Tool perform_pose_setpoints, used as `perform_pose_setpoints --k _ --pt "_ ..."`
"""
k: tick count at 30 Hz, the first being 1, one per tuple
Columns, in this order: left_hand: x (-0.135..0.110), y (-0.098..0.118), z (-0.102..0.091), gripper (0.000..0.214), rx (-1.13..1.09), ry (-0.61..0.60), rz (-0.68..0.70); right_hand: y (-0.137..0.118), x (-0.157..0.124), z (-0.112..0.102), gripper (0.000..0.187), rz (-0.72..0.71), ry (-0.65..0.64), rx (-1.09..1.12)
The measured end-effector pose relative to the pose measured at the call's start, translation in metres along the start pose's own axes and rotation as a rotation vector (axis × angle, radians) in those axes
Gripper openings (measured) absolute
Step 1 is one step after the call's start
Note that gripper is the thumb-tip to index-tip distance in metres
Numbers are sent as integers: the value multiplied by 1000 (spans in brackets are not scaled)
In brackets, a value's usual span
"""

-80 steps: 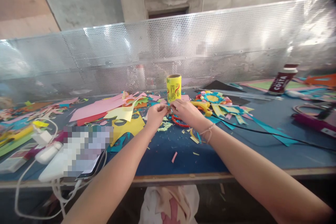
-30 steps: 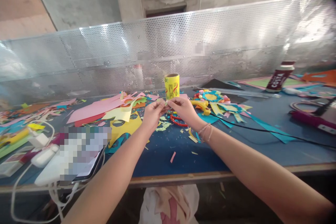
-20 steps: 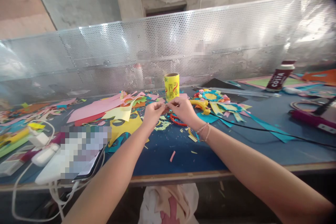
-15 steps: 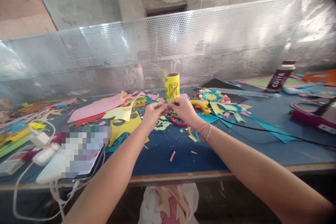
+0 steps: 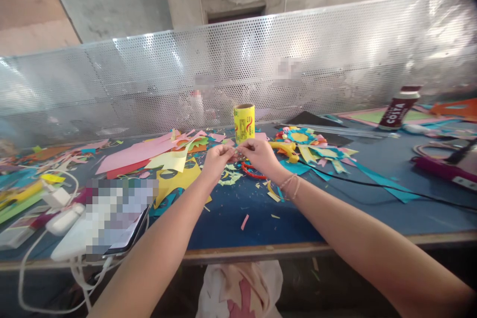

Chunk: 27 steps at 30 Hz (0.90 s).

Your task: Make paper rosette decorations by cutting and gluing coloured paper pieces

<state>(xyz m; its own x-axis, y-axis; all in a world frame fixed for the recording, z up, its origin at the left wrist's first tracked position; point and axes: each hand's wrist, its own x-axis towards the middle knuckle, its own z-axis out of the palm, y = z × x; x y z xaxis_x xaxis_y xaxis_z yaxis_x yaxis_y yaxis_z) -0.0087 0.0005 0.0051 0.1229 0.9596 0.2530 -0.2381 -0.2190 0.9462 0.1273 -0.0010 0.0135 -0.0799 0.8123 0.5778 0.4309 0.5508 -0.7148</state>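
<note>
My left hand (image 5: 215, 160) and my right hand (image 5: 261, 155) meet above the blue table (image 5: 242, 223), fingertips pinched together on a tiny light piece (image 5: 235, 148) too small to name. Both hands are closed in a pinch. Below them lie pale green paper scraps (image 5: 231, 178) and red-handled scissors (image 5: 252, 171). A yellow roll (image 5: 244, 123) stands upright just behind my fingers.
Pink and yellow paper sheets (image 5: 164, 159) lie left of my hands. A colourful paper flower pile (image 5: 309, 146) sits to the right, with a black cable (image 5: 372, 186), a brown bottle (image 5: 398, 108) and a purple tool (image 5: 439, 169). A phone and white chargers (image 5: 82, 223) lie at front left. A perforated metal screen (image 5: 238, 69) backs the table.
Since the earliest frame my hands rose slightly and shifted a little left; over the last second only the fingertips have worked the small piece. Nothing else on the table has moved.
</note>
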Motion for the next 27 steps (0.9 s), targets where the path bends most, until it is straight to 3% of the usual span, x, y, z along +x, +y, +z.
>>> perform_pose_setpoints --k 6,12,23,27 --pt "1 1 -2 21 97 11 8 4 0 1 20 32 -62 92" --pt "2 -2 -4 19 183 84 -97 11 0 0 13 -265 10 -143" --pt "-2 3 -4 14 -129 56 -207 20 -1 0 18 -509 -54 -421" --pt "-1 3 -8 10 -194 68 -234 18 -1 -1 23 -623 -149 -465"
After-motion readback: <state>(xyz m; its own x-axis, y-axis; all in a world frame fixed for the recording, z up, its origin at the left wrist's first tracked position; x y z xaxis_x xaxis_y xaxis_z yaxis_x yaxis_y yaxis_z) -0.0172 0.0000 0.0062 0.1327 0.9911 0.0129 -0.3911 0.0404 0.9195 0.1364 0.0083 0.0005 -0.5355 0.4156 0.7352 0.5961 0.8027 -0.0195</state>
